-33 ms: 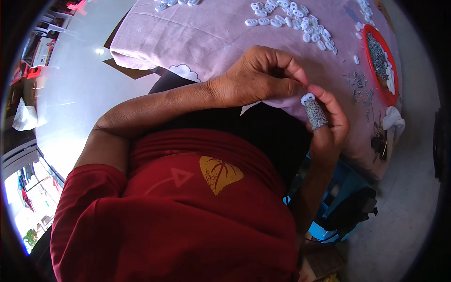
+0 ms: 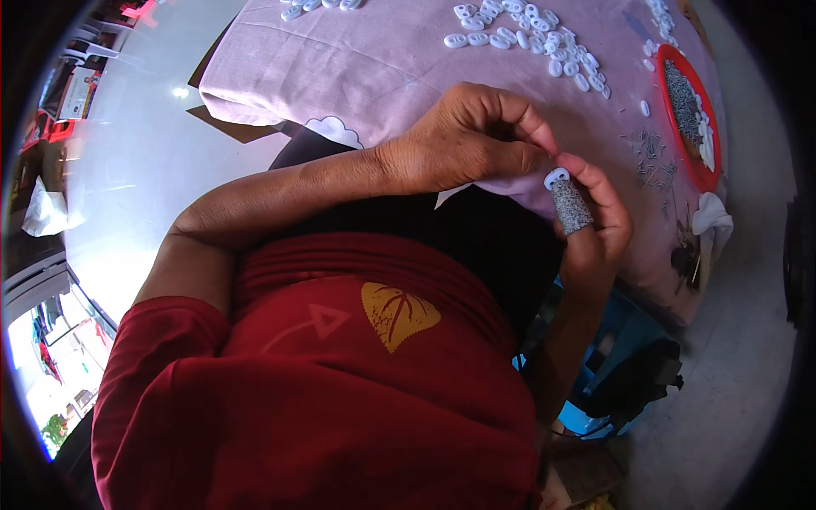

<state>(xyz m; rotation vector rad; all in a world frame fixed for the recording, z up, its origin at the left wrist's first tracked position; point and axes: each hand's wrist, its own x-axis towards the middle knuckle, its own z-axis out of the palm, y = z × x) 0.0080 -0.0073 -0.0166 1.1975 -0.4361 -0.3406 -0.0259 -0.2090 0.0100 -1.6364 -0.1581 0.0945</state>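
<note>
Over lap (image 2: 489, 223), left hand (image 2: 463, 143) pinched, contents unclear; right hand (image 2: 605, 223) closed on white piece (image 2: 556, 176)

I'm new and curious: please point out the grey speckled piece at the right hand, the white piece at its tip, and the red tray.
Grey speckled piece (image 2: 570, 208), head view: middle of its side.
White piece (image 2: 557, 175), head view: visible face.
Red tray (image 2: 704, 178), head view: lower rim.

Small white piece (image 2: 557, 177), dark openings showing, is gripped in right hand (image 2: 605, 223), just beside left hand (image 2: 459, 140). Set at tip end of grey speckled thumb sleeve (image 2: 570, 208); full outline can't be made out.
</note>
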